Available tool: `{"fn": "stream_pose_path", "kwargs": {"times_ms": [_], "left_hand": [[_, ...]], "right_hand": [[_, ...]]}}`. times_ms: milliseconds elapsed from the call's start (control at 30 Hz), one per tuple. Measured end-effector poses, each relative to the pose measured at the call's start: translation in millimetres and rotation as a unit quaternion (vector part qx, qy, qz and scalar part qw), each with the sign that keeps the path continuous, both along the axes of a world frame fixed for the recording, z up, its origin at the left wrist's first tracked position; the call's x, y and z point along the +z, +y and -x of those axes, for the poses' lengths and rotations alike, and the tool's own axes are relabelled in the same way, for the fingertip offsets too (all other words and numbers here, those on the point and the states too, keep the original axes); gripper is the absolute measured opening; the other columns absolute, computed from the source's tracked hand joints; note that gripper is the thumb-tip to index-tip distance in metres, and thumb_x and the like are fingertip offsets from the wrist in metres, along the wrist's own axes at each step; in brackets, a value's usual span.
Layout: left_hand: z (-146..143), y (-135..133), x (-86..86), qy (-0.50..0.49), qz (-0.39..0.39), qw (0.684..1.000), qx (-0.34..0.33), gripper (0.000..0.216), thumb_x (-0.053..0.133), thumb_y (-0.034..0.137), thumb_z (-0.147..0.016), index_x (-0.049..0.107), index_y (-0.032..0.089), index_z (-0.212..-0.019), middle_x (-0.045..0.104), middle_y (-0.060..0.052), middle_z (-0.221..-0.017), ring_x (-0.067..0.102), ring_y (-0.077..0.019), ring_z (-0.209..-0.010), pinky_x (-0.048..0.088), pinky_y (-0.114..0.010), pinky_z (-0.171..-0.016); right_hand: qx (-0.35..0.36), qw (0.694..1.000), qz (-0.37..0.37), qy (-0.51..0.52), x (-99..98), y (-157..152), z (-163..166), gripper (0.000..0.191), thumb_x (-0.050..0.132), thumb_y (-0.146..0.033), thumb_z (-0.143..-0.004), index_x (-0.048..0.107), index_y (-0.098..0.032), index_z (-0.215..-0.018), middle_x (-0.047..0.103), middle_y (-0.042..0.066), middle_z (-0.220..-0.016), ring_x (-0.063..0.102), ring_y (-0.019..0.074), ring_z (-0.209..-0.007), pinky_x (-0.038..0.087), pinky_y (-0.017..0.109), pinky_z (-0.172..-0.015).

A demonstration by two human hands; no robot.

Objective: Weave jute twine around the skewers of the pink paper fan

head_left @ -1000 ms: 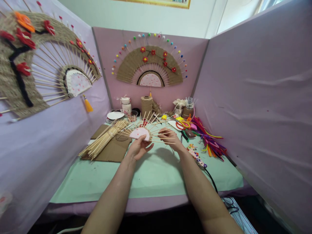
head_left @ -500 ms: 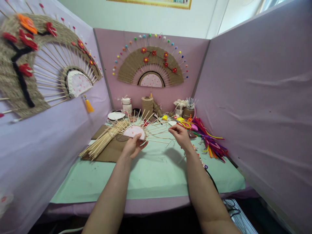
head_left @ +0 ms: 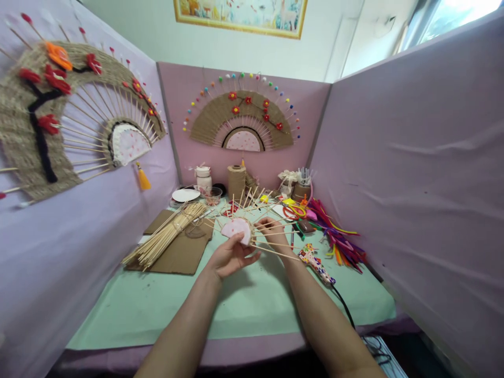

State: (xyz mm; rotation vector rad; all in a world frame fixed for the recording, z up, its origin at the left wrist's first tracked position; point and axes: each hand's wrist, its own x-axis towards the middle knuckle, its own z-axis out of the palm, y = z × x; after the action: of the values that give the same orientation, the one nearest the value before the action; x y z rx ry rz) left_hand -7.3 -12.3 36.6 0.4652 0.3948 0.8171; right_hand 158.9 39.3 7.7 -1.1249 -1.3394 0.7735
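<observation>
My left hand (head_left: 232, 255) is closed on a small fan frame (head_left: 237, 229), its thumb on the half-round, pink-dotted white base. Thin wooden sticks (head_left: 275, 243) fan out from the curved edge, upward and to the right. My right hand (head_left: 271, 229) is among the right-hand sticks, close to the base, fingertips pinched together. Whatever those fingertips hold is too small to make out. Some sticks pass in front of the right hand and wrist.
A bundle of wooden sticks (head_left: 169, 236) lies on cardboard (head_left: 183, 257) at left. A patterned glue gun (head_left: 317, 265) with a black cord, scissors (head_left: 295, 211) and coloured pipe cleaners (head_left: 340, 239) lie at right. Behind stand a twine spool (head_left: 237, 182) and white jar (head_left: 203, 180). Finished fans (head_left: 244, 113) hang on partitions.
My right hand has moved left and inward, from the stick tips to near the base. My left hand has shifted right with the fan frame, which has turned slightly. The view has tilted up.
</observation>
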Motion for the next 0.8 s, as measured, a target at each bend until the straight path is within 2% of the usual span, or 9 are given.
{"fn": "stream_pose_path", "kwargs": {"times_ms": [267,800], "left_hand": [[-15,-6,-2.9,0.014,0.048,0.999,-0.007,0.012,0.056,0.023,-0.081,0.062,0.013,-0.084,0.067,-0.007,-0.076,0.062,-0.0171,-0.072,0.046,-0.043,-0.085],[-16,-10,-4.9,0.021,0.014,0.999,-0.024,0.011,0.056,0.020,-0.081,0.061,0.014,-0.089,0.067,-0.007,-0.078,0.062,-0.0176,-0.075,0.043,-0.048,-0.090]], "right_hand": [[-0.050,0.999,-0.017,0.003,-9.0,1,10,0.018,0.060,-0.036,-0.069,0.055,-0.019,-0.065,0.056,-0.001,-0.060,0.048,0.0134,-0.055,0.037,0.026,-0.053],[-0.082,0.996,-0.010,-0.029,-12.2,0,3,0.025,0.058,-0.042,-0.073,0.056,-0.017,-0.070,0.056,0.000,-0.063,0.049,0.0136,-0.058,0.037,0.025,-0.055]]}}
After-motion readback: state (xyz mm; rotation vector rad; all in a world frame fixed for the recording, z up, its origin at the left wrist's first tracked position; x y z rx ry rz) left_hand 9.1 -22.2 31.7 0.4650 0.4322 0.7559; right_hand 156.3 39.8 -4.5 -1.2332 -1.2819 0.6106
